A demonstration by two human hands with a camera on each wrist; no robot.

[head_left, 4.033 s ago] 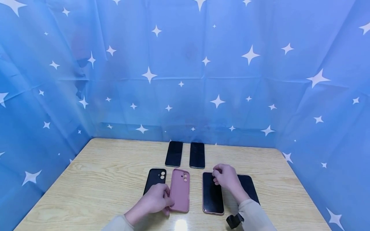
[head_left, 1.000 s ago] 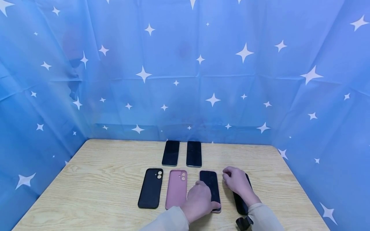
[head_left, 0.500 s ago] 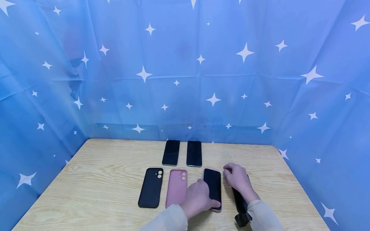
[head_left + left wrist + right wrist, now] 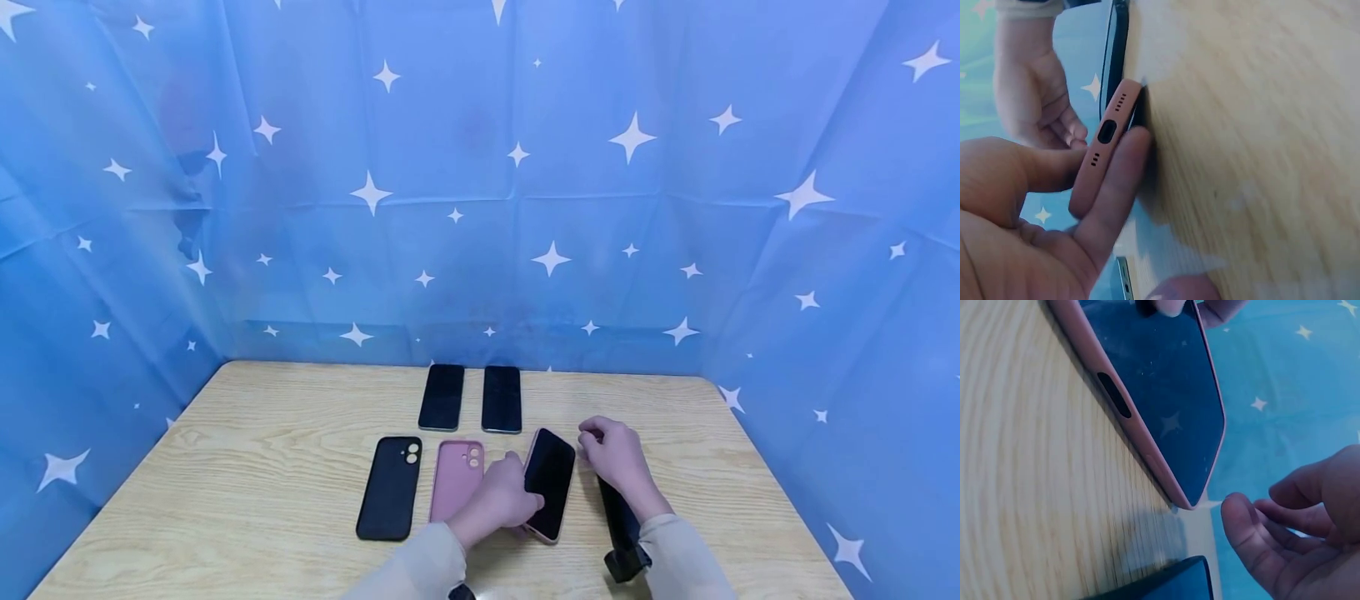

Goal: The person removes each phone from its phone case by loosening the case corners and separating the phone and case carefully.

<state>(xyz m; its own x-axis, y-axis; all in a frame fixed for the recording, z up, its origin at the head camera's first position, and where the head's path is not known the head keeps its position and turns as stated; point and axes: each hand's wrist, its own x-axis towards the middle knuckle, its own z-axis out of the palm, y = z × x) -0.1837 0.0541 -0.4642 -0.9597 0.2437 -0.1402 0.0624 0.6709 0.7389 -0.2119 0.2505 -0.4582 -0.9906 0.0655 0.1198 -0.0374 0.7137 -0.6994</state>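
My left hand [image 4: 497,500] holds a phone in a pink case [image 4: 552,482], thumb on the dark screen and fingers beneath. The left wrist view shows the pink bottom edge [image 4: 1107,134] with its charging port, tilted off the table. My right hand [image 4: 617,457], fingers loosely curled with nothing in them, hovers over a dark phone [image 4: 622,518] and partly hides it. In the right wrist view that hand [image 4: 1297,531] is apart from the pink-cased phone [image 4: 1160,394]. Left of the held phone lies an empty pink phone case [image 4: 452,483], partly covered by my left hand.
A black phone case [image 4: 389,488] lies at the left on the wooden table [image 4: 262,467]. Two dark phones [image 4: 441,397] lie side by side near the back edge. A blue star-patterned curtain [image 4: 465,167] hangs behind and along both sides.
My left hand has moved from the empty pink case to the pink-cased phone, then lifted and tilted it. My right hand has shifted right, off that phone and over the dark one.
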